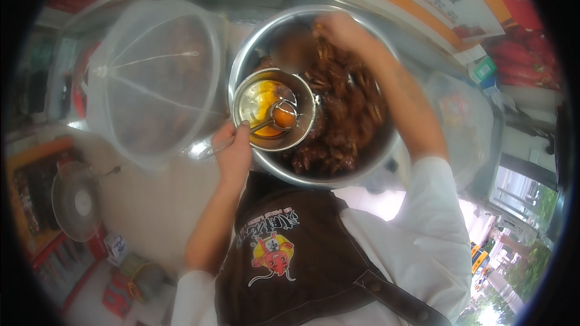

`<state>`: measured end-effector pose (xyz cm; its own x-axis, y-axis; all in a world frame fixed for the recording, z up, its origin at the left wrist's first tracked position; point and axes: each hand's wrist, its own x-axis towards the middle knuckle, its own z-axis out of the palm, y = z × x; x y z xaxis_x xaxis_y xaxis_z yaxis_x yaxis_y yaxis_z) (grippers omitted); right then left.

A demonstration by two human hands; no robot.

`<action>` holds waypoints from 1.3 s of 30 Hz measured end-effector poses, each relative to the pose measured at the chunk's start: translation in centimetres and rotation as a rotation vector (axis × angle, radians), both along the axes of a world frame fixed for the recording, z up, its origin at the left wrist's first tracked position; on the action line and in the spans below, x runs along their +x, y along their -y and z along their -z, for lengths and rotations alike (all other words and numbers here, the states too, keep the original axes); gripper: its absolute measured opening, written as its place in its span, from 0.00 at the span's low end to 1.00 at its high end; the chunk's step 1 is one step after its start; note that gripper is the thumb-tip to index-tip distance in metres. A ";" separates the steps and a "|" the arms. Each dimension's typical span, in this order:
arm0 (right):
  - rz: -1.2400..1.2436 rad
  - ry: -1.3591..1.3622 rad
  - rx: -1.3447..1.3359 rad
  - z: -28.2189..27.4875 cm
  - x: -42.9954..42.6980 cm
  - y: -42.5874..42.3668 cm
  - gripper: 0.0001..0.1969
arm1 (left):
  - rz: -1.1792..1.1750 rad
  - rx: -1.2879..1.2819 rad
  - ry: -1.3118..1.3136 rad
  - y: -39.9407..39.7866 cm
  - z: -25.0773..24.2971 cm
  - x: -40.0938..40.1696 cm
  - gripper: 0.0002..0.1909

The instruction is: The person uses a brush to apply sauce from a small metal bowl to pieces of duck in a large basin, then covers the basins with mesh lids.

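Observation:
A large stainless steel bowl (326,183) in front of me holds many glossy dark-brown pieces of food (349,131), apparently braised meat. Over its left part sits a smaller metal bowl (306,99) with yellow-orange oily liquid (260,104). My left hand (233,151) grips this bowl's near-left rim, thumb on top, together with the handle of a ladle (284,115). The ladle's cup rests inside and holds orange liquid. At the far side of the large bowl, my right hand (342,29) reaches down to the brown pieces with bent fingers. Its fingertips are blurred, and whatever lies between them is unclear.
A translucent domed food cover (154,81) stands left of the large bowl, with brown food dimly visible beneath. A clear round lid (76,201) lies further left. Printed signs (455,2) line the counter's far edge. Small boxes (484,70) are at the right.

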<state>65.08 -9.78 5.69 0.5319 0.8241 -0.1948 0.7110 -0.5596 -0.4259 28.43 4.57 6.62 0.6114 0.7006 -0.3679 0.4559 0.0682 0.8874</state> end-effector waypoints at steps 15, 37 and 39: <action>0.006 0.092 0.333 2.7 -5.0 3.7 0.08 | -0.009 0.007 0.027 -0.7 -0.2 -0.5 0.12; -0.136 0.167 0.186 10.1 -6.1 -4.4 0.14 | 0.003 0.005 0.012 -1.6 -0.7 -2.0 0.12; -0.282 0.130 0.139 10.4 -5.6 -5.3 0.13 | -0.001 -0.003 0.010 -1.6 -1.1 -2.0 0.12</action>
